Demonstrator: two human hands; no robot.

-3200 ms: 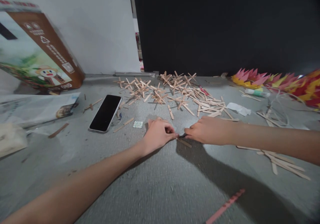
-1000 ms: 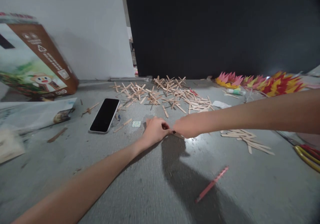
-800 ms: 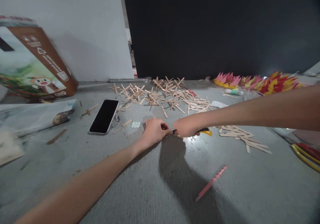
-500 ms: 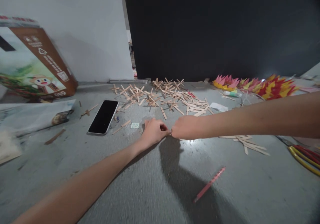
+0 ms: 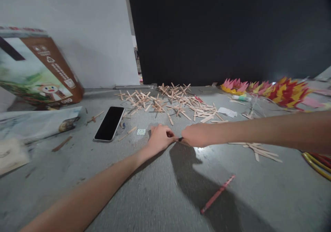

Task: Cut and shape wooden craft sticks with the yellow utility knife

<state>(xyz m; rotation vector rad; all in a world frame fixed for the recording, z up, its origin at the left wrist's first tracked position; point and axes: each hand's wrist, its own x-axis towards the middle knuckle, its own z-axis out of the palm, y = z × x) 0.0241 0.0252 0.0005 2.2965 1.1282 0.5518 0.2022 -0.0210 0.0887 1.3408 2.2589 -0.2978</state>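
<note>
My left hand (image 5: 161,137) rests on the grey tabletop, thumb and fingertips pinched together; what they hold is too small to make out. Just right of it, my right hand (image 5: 197,134) is closed, knuckles up. A small dark piece (image 5: 180,139) shows in the narrow gap between both hands, with a thin pale edge below it. The right fingers hide most of whatever they grip. Beyond the hands lies a pile of wooden craft sticks (image 5: 204,110), some joined into star shapes (image 5: 141,99).
A phone (image 5: 110,123) lies left of the hands, near a brown printed box (image 5: 55,73). In front is a red patterned pen-like stick (image 5: 217,194). At right are more craft sticks (image 5: 263,151), yellow and red handles (image 5: 317,164), and paper petals (image 5: 287,92).
My right hand has drawn slightly to the right of my left, and the dark piece between them now shows. The view has shifted a little.
</note>
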